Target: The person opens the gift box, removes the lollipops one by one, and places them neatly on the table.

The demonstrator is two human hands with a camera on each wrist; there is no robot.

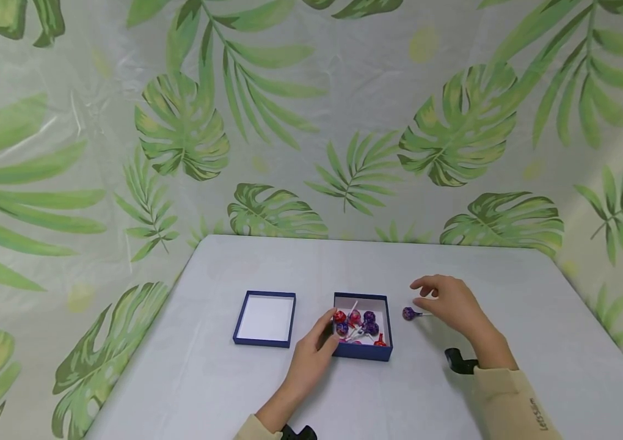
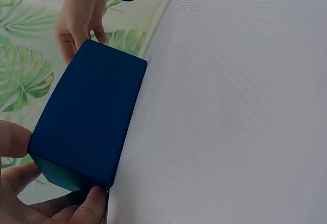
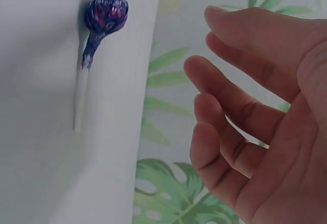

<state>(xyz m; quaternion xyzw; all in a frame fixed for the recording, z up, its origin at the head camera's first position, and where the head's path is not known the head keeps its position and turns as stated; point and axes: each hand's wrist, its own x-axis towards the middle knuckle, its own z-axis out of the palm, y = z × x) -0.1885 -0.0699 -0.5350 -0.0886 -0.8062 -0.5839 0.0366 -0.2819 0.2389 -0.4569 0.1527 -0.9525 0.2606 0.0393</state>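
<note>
A blue box (image 1: 363, 351) with a white inside stands on the table, several red and purple lollipops (image 1: 369, 322) lying in it. My left hand (image 1: 311, 354) grips its left side, thumb at the near corner and fingers along the wall; the left wrist view shows the fingertips (image 2: 94, 203) against the box's end. To the right of the box lies a single purple lollipop (image 3: 106, 14), its white stick pointing right in the head view. Over that stick hovers my right hand (image 1: 451, 304), fingers loosely bent and apart, holding nothing.
A blue-rimmed square lid (image 1: 265, 343) with a white inside lies left of the box. White cloth covers the table (image 1: 207, 391). Behind it hangs a leaf-patterned sheet (image 1: 361, 73). Black wrist devices (image 1: 459, 362) sit on both wrists.
</note>
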